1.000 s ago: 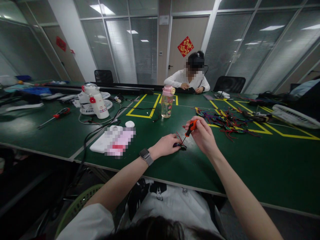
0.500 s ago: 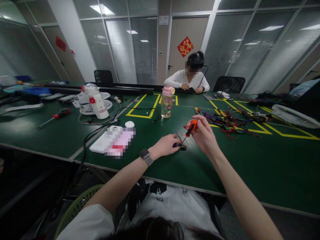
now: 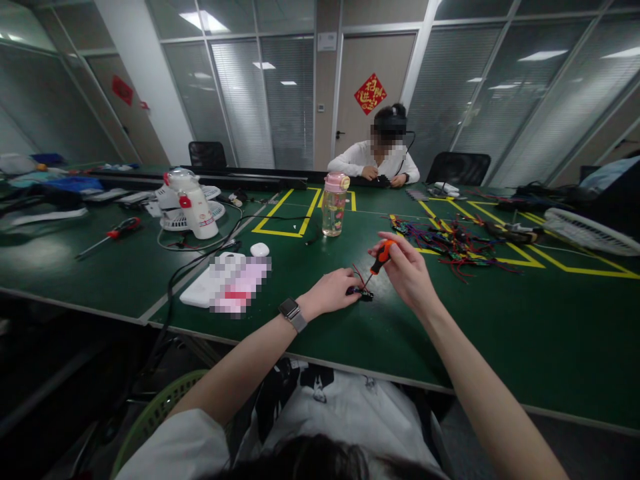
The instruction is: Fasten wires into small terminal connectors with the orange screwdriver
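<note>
Small dark part under the left hand too tiny to identify, screwdriver tip lost against it, flat item on the table blurred out, white fan cut off at the right edge, coloured wire pile too tangled to tell apart.

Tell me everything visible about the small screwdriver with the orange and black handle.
The small screwdriver with the orange and black handle has a thin dark shaft. It is tilted, handle up to the right, tip down to the left. The right hand grips the handle with its fingers. The tip meets a small dark part with red wires, which the left hand steadies on the green table.
</note>
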Tool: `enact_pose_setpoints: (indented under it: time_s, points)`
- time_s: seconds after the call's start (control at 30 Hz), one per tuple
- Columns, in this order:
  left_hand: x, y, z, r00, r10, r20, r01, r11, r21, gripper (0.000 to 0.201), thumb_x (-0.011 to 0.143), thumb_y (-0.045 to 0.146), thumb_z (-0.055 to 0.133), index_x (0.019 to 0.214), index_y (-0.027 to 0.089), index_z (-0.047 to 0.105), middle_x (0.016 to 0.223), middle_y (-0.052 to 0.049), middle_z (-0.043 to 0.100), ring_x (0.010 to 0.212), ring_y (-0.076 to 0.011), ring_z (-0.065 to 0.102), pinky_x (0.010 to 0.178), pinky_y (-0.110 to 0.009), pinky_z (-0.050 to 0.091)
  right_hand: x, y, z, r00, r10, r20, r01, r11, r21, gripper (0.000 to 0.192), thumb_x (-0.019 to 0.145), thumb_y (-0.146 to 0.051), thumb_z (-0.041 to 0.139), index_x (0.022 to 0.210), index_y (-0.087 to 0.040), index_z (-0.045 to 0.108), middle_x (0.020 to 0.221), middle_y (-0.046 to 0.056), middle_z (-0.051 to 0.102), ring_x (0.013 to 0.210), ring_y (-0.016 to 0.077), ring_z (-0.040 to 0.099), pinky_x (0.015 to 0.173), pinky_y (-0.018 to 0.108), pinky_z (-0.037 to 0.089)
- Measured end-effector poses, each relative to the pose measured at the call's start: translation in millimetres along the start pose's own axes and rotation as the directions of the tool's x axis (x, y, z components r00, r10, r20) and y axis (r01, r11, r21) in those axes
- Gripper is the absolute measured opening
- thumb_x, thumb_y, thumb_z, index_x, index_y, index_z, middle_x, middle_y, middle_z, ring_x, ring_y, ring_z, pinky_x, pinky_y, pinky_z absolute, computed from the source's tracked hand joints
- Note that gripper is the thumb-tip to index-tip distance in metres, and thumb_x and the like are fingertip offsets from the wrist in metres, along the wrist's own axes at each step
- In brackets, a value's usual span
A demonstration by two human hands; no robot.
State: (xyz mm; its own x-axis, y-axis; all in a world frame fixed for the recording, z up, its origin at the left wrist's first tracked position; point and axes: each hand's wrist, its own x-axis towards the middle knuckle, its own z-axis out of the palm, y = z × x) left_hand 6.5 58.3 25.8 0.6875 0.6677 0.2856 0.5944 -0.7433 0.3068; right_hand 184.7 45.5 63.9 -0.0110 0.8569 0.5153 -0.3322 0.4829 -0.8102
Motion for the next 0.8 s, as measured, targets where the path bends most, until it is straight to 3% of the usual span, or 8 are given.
enact_pose_setpoints:
  time_s: [0.07,0.2,0.37,0.6,0.8]
  points:
    - [-0.1,0.1,-0.5,1.000,0.002,0.005,-0.002,1.000,0.002,0.017,0.095,0.026,0.064,0.105,0.018,0.075,0.104,-0.007,0.066,0.095,-0.0197,0.065,0.086,-0.030,0.053,0.0,-0.6,0.6,1.000,0.005,0.010,-0.005,1.000,0.007,0.029,0.083,-0.048,0.075,0.106,-0.030,0.072,0.087,0.000,0.070,0.080,0.0163,0.065,0.079,0.033,0.056]
    - [-0.2,0.3,-1.5,1.000,0.007,0.009,-0.007,1.000,0.004,0.017,0.095,0.026,0.064,0.105,0.018,0.075,0.104,-0.007,0.066,0.094,-0.0197,0.065,0.084,-0.030,0.053,0.3,-0.2,0.7,1.000,-0.027,0.003,0.027,1.000,0.007,0.021,0.087,-0.048,0.071,0.095,-0.029,0.070,0.086,0.000,0.070,0.079,0.0155,0.066,0.076,0.030,0.056]
    - [0.0,0.6,-1.4,1.000,0.001,0.009,-0.001,1.000,0.004,0.018,0.095,0.027,0.064,0.106,0.018,0.074,0.105,-0.007,0.066,0.095,-0.0196,0.065,0.085,-0.029,0.053,1.6,5.1,-5.0,0.995,-0.100,-0.025,0.097,0.992,-0.086,0.023,0.080,-0.047,0.079,0.091,-0.029,0.071,0.088,-0.001,0.068,0.082,0.0152,0.064,0.083,0.032,0.056]
    - [0.5,0.9,-1.2,1.000,-0.004,0.009,0.004,1.000,0.008,0.017,0.095,0.026,0.064,0.105,0.018,0.075,0.103,-0.007,0.066,0.094,-0.0196,0.065,0.085,-0.029,0.053,1.0,2.7,-4.2,0.999,-0.033,0.026,0.035,0.997,-0.065,0.033,0.084,-0.047,0.076,0.112,-0.032,0.070,0.090,0.000,0.072,0.084,0.0163,0.066,0.081,0.031,0.054]
    - [0.3,-0.8,0.2,1.000,0.004,0.006,-0.004,1.000,0.019,0.017,0.095,0.027,0.064,0.104,0.017,0.074,0.102,-0.007,0.065,0.094,-0.0196,0.064,0.085,-0.029,0.053,0.8,2.4,-1.5,0.998,-0.058,0.038,0.059,0.998,-0.021,0.021,0.087,-0.047,0.072,0.099,-0.029,0.071,0.089,0.000,0.071,0.085,0.0166,0.066,0.081,0.031,0.054]
